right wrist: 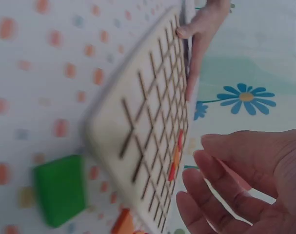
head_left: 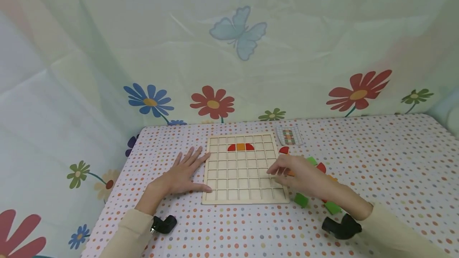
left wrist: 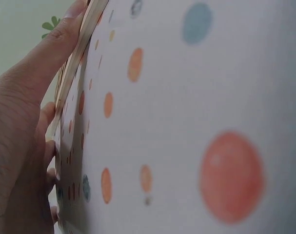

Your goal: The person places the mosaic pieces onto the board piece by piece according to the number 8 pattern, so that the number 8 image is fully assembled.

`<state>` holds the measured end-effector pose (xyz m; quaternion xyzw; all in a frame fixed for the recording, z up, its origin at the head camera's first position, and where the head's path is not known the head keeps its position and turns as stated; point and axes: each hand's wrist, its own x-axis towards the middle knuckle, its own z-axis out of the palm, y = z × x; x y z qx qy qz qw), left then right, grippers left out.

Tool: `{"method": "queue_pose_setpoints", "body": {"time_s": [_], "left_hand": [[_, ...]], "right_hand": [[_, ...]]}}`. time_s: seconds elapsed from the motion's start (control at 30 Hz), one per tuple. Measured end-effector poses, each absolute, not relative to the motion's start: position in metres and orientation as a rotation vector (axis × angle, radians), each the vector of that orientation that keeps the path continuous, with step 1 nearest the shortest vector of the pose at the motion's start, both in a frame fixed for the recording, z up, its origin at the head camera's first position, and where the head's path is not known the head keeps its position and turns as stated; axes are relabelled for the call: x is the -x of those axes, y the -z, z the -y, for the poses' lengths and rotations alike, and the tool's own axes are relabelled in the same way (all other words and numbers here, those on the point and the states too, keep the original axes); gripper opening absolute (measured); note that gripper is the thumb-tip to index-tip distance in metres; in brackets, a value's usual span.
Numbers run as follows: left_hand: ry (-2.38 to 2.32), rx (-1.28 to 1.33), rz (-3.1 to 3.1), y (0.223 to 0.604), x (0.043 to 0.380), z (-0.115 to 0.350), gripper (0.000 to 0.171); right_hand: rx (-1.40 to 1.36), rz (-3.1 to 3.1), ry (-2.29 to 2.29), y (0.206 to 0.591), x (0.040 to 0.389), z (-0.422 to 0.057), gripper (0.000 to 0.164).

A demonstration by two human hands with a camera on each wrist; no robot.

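Observation:
A pale wooden grid board lies on the dotted cloth. In one of its upper rows sit an orange square and two red rounded pieces, one on each side. My left hand lies with fingers spread along the board's left edge; in the left wrist view the thumb touches that edge. My right hand hovers over the board's right edge, fingers loosely bent. In the right wrist view its thumb and fingers stand apart, with no piece visible between them.
Right of the board lie loose pieces, including green blocks and a red piece, some partly hidden by my right hand and forearm. A printed pattern card lies at the board's upper right. A flowered curtain hangs behind.

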<state>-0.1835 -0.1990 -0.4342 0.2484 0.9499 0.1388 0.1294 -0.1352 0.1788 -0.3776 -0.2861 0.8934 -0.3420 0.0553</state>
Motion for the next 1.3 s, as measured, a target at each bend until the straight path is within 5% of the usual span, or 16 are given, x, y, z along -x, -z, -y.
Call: {"method": "queue_pose_setpoints", "body": {"time_s": [0.47, 1.3], "left_hand": [[-0.418, -0.736, -2.751, 0.436, 0.184, 0.198, 0.111], [-0.407, -0.735, -2.769, 0.433, 0.183, 0.198, 0.110]], "right_hand": [[0.605, -2.778, 0.914, 0.409, 0.098, -0.233, 0.032], [0.467, -2.643, 0.918, 0.404, 0.110, -0.220, 0.030]]}}
